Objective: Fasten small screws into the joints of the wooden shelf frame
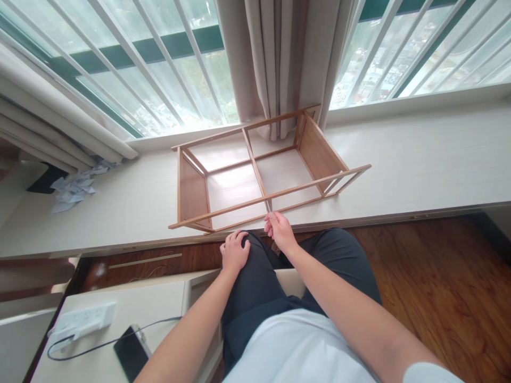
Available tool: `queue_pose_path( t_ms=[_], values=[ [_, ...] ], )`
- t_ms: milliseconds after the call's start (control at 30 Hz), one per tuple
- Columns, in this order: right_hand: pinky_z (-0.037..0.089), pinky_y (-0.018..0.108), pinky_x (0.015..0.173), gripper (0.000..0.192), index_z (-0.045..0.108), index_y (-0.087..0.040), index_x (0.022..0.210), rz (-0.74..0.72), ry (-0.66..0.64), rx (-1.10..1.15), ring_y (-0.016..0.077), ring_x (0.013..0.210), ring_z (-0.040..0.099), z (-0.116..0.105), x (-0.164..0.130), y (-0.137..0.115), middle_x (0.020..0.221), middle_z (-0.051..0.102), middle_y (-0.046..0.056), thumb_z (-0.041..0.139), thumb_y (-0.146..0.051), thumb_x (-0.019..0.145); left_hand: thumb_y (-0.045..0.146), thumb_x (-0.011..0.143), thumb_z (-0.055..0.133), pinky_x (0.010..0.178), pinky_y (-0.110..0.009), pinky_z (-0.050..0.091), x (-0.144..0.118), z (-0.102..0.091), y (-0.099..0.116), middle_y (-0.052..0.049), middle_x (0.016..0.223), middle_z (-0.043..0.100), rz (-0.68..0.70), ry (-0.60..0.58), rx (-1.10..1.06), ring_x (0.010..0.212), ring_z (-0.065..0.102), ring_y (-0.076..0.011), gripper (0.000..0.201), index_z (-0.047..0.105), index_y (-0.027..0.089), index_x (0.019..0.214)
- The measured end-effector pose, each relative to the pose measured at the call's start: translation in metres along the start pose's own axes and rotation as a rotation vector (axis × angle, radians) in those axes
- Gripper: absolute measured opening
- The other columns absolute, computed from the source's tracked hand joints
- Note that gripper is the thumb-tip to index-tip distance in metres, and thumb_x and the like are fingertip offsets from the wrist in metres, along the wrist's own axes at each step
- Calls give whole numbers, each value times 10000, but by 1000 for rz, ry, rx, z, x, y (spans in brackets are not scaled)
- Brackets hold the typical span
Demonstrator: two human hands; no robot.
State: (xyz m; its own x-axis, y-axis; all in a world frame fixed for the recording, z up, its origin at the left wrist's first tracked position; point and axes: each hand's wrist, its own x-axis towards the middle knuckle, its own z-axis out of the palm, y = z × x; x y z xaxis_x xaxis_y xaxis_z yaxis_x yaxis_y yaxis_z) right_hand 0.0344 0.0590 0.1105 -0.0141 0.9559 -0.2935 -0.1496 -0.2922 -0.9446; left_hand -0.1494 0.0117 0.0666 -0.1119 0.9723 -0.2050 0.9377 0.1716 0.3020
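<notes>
Wooden rack just beyond right grip; fingertips pinching small part.

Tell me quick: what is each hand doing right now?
Left hand: open, palm down on the knee, holding nothing.
Right hand: fingers pinched at the wooden rack's front rail joint.

No text, label, brand, number or sign can be read on anything in this view from the head
</notes>
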Motion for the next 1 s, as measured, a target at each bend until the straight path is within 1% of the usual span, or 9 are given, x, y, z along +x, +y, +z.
queue_pose_path(
  t_ms=[200, 467, 733, 1000],
  values=[
    [327, 224, 412, 435, 591, -212, 834, -1, -11, -21, 118, 470, 486, 2, 0, -3, 593, 592, -8, 518, -632, 923, 349, 952, 537, 1097, -506, 394, 0, 0, 0, -23, 1476, 589, -2, -9, -11, 1368, 482, -274, 319, 682, 341, 1236],
    [334, 231, 425, 471, 591, -215, 835, -7, -24, -61, 126, 478, 497, 4, 1, -2, 598, 602, -5, 488, -665, 931, 351, 951, 533, 1089, -516, 401, -1, -1, 1, -14, 1473, 591, -7, -10, -7, 1366, 488, -275, 316, 676, 348, 1233],
    [331, 237, 429, 496, 608, -205, 833, -13, -32, -47, 128, 481, 495, 8, -3, -11, 594, 594, -5, 518, -686, 914, 345, 948, 532, 1091, -513, 398, -1, -2, 1, -13, 1471, 595, -3, -8, -21, 1368, 488, -269, 319, 678, 346, 1231],
    [340, 235, 427, 520, 602, -203, 857, -8, -21, -60, 124, 472, 505, 7, -3, -11, 605, 617, -2, 521, -714, 900, 353, 950, 525, 1101, -505, 386, -2, -4, 3, -22, 1486, 584, -13, -20, -22, 1373, 478, -267, 323, 679, 339, 1233]
  ],
)
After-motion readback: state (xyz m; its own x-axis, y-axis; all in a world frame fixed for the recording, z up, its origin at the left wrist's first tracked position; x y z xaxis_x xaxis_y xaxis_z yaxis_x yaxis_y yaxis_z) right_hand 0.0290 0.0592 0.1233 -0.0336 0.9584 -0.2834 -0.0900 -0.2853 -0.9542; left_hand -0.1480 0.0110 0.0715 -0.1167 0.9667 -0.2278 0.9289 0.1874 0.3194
